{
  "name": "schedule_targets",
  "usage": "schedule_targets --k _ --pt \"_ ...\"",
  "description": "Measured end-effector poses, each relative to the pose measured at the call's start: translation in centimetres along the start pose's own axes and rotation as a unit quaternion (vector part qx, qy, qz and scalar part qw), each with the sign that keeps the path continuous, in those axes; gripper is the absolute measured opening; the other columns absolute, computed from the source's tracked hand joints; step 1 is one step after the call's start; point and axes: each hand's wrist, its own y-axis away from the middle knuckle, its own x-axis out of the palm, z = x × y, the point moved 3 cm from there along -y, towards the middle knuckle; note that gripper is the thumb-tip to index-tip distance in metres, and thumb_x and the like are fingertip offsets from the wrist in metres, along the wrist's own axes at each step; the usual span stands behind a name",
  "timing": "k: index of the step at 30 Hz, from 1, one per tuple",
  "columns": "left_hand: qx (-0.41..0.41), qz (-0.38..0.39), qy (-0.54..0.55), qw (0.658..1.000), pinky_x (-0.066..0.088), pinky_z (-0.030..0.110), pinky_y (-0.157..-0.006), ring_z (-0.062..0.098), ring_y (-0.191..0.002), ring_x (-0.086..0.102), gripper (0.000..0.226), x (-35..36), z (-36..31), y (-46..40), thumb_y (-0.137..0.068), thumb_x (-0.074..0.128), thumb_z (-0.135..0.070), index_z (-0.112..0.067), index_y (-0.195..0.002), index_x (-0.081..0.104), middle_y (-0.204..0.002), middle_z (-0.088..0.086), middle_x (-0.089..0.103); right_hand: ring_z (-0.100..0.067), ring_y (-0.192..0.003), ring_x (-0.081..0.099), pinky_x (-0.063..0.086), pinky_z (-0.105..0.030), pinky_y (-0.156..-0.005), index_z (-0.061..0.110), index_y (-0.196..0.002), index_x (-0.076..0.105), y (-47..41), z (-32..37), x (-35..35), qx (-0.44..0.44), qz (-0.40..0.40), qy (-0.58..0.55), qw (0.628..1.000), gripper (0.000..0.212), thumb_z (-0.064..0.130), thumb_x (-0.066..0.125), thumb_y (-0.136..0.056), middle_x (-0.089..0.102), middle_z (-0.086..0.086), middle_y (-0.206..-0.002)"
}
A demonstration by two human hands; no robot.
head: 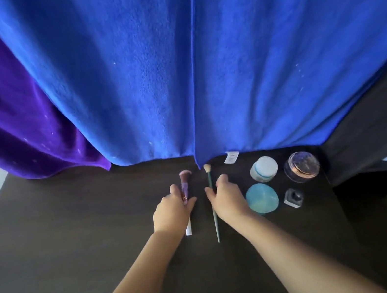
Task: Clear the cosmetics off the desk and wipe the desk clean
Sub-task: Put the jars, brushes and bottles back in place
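On the dark desk (73,232) lie two makeup brushes. My left hand (172,213) rests over the pink-bristled brush (184,186), its fingers curling around the purple handle. My right hand (227,198) sits beside and over the slim green brush (214,209), thumb touching its handle. Both brushes still lie flat on the desk. To the right stand a white jar (263,168), a clear round jar with a copper rim (301,166), a teal egg-shaped case (262,198) and a small grey square pot (293,198).
A blue towel (199,67) hangs down at the back, its hem and white label (231,157) touching the desk above the brushes. A purple cloth (1,115) hangs at the left. The desk's right edge lies just past the jars.
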Motion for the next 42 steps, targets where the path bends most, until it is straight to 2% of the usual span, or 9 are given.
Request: schedule_targets --k 3,7,11,21,23,25,30,33,42 --pt "0.052 -0.052 0.009 0.997 0.036 0.032 -0.059 0.031 -0.084 0.060 0.028 -2.7 -2.2 0.6 -0.090 0.050 -0.041 -0.016 -0.093 0.039 -0.082 0.002 0.060 -0.036 -0.078 0.065 0.055 -0.046 -0.066 0.012 -0.100 0.044 1.1 1.0 -3.4 -0.037 -0.002 -0.101 0.994 0.024 0.032 0.052 -0.091 0.064 -0.016 -0.089" --pt "0.155 -0.167 0.070 0.971 0.034 0.029 -0.056 0.020 -0.068 0.056 0.021 -7.0 -9.1 2.3 -0.090 0.050 -0.038 -0.018 -0.094 0.045 -0.071 -0.007 0.058 -0.009 -0.041 0.052 0.037 -0.015 -0.037 0.015 -0.104 0.048 2.9 1.5 -11.6 -0.108 -0.070 -0.191 0.973 0.019 0.029 0.051 -0.092 0.057 -0.002 -0.065" --pt "0.288 -0.196 0.165 0.923 0.039 0.031 -0.057 0.013 -0.059 0.047 0.015 -8.6 -19.1 5.3 -0.089 0.053 -0.029 -0.016 -0.097 0.051 -0.065 -0.006 0.052 -0.013 -0.049 0.056 0.043 -0.021 -0.051 0.021 -0.100 0.050 5.1 -1.7 -21.5 -0.146 -0.191 -0.229 0.943 0.012 0.029 0.053 -0.091 0.058 0.002 -0.069" --pt "0.578 -0.129 0.214 0.777 0.048 0.027 -0.062 0.005 -0.072 0.052 0.013 -2.6 -43.5 15.4 -0.087 0.040 -0.032 -0.030 -0.099 0.046 -0.088 -0.014 0.051 -0.016 -0.058 0.058 0.044 -0.017 -0.051 0.026 -0.090 0.056 10.2 -17.9 -43.3 -0.170 -0.353 -0.205 0.897 0.011 0.018 0.048 -0.092 0.062 -0.003 -0.075" --pt "0.576 -0.128 0.232 0.773 0.050 0.032 -0.068 0.006 -0.078 0.053 0.020 -0.8 -47.8 15.4 -0.087 0.043 -0.030 -0.030 -0.107 0.045 -0.093 -0.012 0.051 -0.014 -0.063 0.061 0.049 -0.021 -0.053 0.027 -0.089 0.056 9.2 -21.0 -46.2 -0.163 -0.371 -0.203 0.891 0.013 0.017 0.048 -0.093 0.063 -0.002 -0.078" --pt "0.529 -0.133 0.279 0.790 0.050 0.034 -0.079 0.004 -0.090 0.051 0.033 0.3 -51.5 13.7 -0.088 0.051 -0.020 -0.025 -0.120 0.045 -0.102 -0.007 0.049 -0.015 -0.079 0.062 0.055 -0.035 -0.072 0.025 -0.098 0.057 7.4 -23.5 -48.1 -0.156 -0.376 -0.199 0.891 0.012 0.017 0.049 -0.092 0.064 -0.001 -0.090" --pt "0.358 -0.158 0.314 0.865 0.033 0.033 -0.104 0.022 -0.127 0.036 0.057 1.5 -57.2 8.1 -0.090 0.055 -0.018 -0.011 -0.139 0.028 -0.137 0.011 0.035 -0.019 -0.129 0.041 0.034 -0.033 -0.108 0.010 -0.140 0.030 1.3 -25.0 -50.4 -0.142 -0.349 -0.165 0.911 0.053 0.020 0.051 -0.092 0.037 -0.009 -0.144" --pt "0.324 -0.138 0.313 0.882 0.032 0.029 -0.097 0.024 -0.124 0.038 0.057 2.2 -59.2 6.5 -0.089 0.056 -0.022 -0.012 -0.138 0.028 -0.134 0.011 0.035 -0.027 -0.128 0.041 0.035 -0.035 -0.104 0.009 -0.143 0.022 -2.2 -24.4 -51.0 -0.144 -0.346 -0.199 0.906 0.061 0.019 0.052 -0.091 0.037 -0.016 -0.142" --pt "0.312 -0.165 0.319 0.880 0.039 0.031 -0.094 0.021 -0.116 0.042 0.053 3.0 -60.4 5.6 -0.086 0.060 -0.025 -0.013 -0.130 0.033 -0.126 0.007 0.038 -0.025 -0.104 0.056 0.046 -0.032 -0.079 0.007 -0.120 0.037 -4.8 -24.6 -51.3 -0.151 -0.340 -0.275 0.887 0.037 0.021 0.056 -0.090 0.054 -0.015 -0.121"
